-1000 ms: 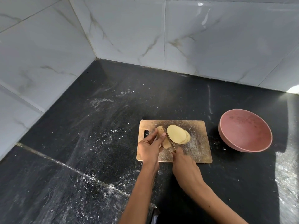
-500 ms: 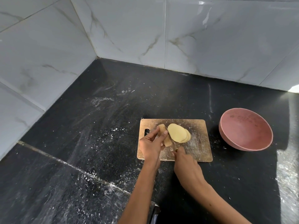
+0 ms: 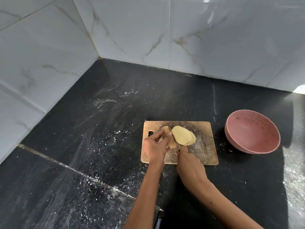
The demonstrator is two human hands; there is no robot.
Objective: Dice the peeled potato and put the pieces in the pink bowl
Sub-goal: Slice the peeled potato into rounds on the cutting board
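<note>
A wooden cutting board (image 3: pixel 204 146) lies on the black counter. On it, several pale potato slices (image 3: pixel 183 135) lean in a fanned stack. Left of them stands the uncut end of the potato (image 3: pixel 166 132), which my left hand (image 3: pixel 155 146) pinches between thumb and fingers. My right hand (image 3: pixel 189 164) grips a knife handle; the blade (image 3: pixel 175 140) runs between the uncut piece and the slices. The pink bowl (image 3: pixel 252 133) sits to the right of the board, holding no potato.
White marble-look tiled walls meet in a corner behind and to the left. The black counter (image 3: pixel 99 146) carries white starchy smears and specks, and a seam runs diagonally across it at the lower left.
Hands, knife and potato stay in nearly the same place. The blade has shifted slightly within the potato; no slice has been moved off the board.
</note>
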